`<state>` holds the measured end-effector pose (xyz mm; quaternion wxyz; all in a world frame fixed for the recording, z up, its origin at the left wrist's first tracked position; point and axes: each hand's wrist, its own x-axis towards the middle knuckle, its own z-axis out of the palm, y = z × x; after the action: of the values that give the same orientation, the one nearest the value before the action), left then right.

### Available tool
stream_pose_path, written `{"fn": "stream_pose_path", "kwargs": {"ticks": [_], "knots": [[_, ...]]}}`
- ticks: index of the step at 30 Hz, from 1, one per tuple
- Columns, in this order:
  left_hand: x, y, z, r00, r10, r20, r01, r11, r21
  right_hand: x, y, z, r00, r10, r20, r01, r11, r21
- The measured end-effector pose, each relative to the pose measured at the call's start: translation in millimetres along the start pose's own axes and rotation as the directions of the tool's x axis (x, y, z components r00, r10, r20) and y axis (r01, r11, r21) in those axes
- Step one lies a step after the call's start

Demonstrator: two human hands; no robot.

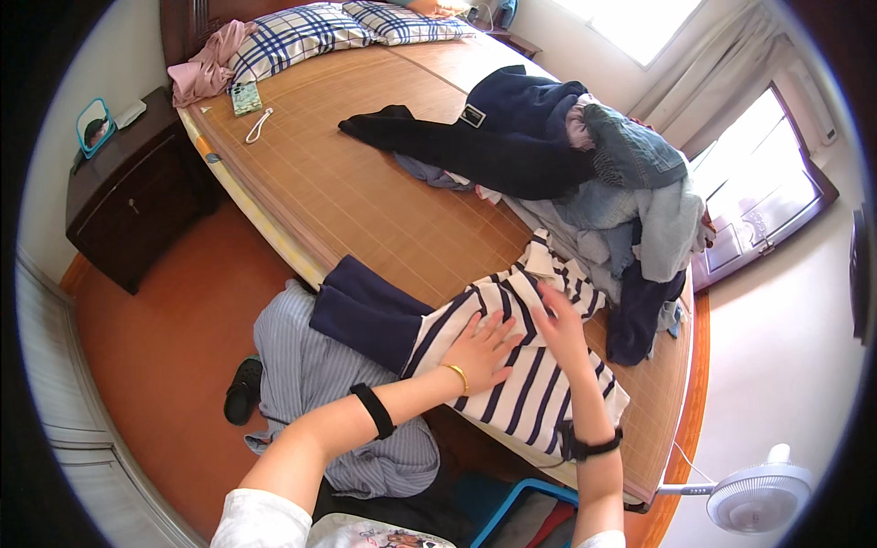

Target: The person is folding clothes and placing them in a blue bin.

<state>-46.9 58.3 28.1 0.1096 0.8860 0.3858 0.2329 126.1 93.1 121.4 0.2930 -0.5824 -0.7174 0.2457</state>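
Observation:
A white-and-navy striped collared garment with a plain navy lower part lies spread at the near edge of the bed, its collar pointing away from me. My left hand rests flat on the stripes, fingers spread, a gold bracelet at the wrist. Above the upper part, near the collar, my right hand has loosely bent fingers with nothing visibly gripped. Whether its fingertips press the fabric is hard to tell. Each forearm wears a black strap.
A heap of dark clothes and denim lies beyond the garment. The mat-covered bed also bears plaid pillows, a phone and a white cable. Grey striped cloth hangs at its side. A fan stands right, a nightstand left.

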Motion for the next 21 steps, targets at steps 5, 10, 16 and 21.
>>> {"fn": "stream_pose_path", "kwargs": {"ticks": [5, 10, 16, 21], "knots": [[-0.5, 0.7, 0.5, 1.0, -0.003, 0.002, 0.003, 1.0, 0.016, 83.9, 75.6, 55.7, 0.954, -0.12, -0.274, 0.076, 0.983, -0.165], [0.4, 0.0, 2.6, 1.0, 0.02, -0.01, -0.021, 0.999, -0.043, 97.7, 119.1, 71.1, 0.906, 0.036, -0.423, -0.087, 0.991, -0.102], [8.1, -0.1, 7.7, 0.921, 0.36, 0.151, -0.367, 0.93, 0.021, 86.8, 78.7, -1.0, 0.878, 0.468, -0.102, -0.238, 0.611, 0.755], [8.7, 3.6, 5.4, 0.945, 0.296, 0.138, -0.297, 0.955, -0.012, -11.4, 13.2, -143.4, 0.902, 0.018, -0.432, 0.382, 0.433, 0.816]]}}
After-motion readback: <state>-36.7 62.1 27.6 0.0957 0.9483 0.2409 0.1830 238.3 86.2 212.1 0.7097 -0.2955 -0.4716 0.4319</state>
